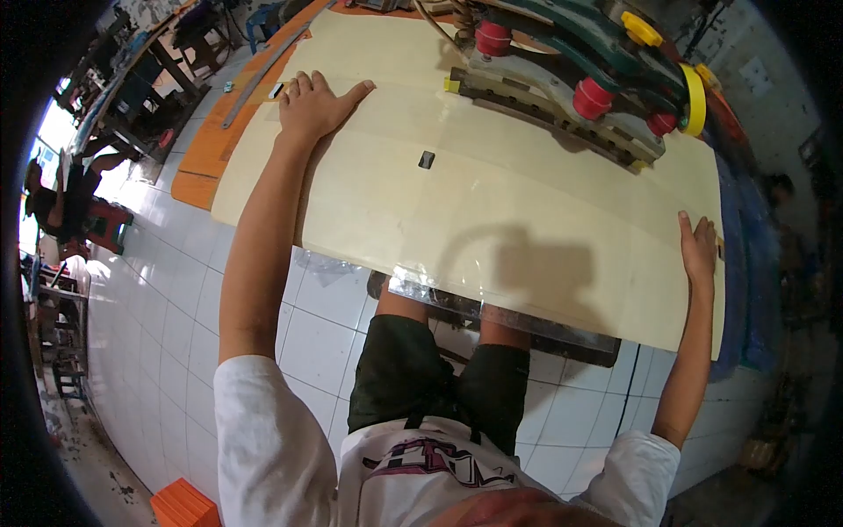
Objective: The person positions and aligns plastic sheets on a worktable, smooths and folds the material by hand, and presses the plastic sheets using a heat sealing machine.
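A large cream sheet [378, 193] lies over the table, its front edge overhanging toward my lap. My left hand [313, 105] rests flat on its upper left part, fingers spread, thumb pointing right. At the sheet's right edge my right hand [699, 250] lies with its fingers extended and thumb apart. A small dark rectangular piece [426, 160] sits on the sheet between my hands, nearer the left one. Close beyond my left fingers is another small dark piece [277, 90]. Clear plastic [430, 288] shows under the front edge.
A green machine [562, 66] with red knobs and a long dark bar [549, 119] stands over the sheet's back right. A metal ruler [263, 79] lies on the orange tabletop [198, 180]. An orange object [184, 505] is on the floor, lower left.
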Demonstrator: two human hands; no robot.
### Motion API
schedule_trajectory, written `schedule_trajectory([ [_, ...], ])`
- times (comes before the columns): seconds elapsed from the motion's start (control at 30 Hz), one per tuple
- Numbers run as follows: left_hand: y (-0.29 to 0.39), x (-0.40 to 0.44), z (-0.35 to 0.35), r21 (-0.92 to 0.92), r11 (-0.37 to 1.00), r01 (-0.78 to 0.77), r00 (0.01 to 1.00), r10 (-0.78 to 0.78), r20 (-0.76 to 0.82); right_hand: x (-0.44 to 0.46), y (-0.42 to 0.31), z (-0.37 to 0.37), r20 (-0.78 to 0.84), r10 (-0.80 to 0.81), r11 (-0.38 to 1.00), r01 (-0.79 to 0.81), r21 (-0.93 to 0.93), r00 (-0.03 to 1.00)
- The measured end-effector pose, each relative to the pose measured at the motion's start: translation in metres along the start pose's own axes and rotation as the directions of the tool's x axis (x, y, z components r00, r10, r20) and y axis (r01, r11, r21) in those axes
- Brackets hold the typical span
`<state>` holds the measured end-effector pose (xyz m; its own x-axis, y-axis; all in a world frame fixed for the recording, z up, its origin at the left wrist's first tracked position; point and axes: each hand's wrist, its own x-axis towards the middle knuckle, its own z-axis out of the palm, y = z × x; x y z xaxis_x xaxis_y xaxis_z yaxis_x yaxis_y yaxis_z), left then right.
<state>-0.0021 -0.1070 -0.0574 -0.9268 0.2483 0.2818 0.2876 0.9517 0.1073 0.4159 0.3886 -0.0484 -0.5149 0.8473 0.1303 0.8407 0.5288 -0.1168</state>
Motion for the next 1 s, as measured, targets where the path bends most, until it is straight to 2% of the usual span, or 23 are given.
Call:
schedule_trajectory([
  [0.37,0.000,0.004,0.000,-0.017,1.000,0.014,1.000,-0.014,-0.015,0.006,0.004,0.000,-0.025,-0.004,0.999,0.004,-0.031,1.000],
  [1.0,0.005,-0.001,-0.012,0.001,0.999,0.035,0.996,-0.035,0.081,-0.005,-0.002,-0.002,-0.032,0.010,1.000,-0.010,-0.004,0.999],
])
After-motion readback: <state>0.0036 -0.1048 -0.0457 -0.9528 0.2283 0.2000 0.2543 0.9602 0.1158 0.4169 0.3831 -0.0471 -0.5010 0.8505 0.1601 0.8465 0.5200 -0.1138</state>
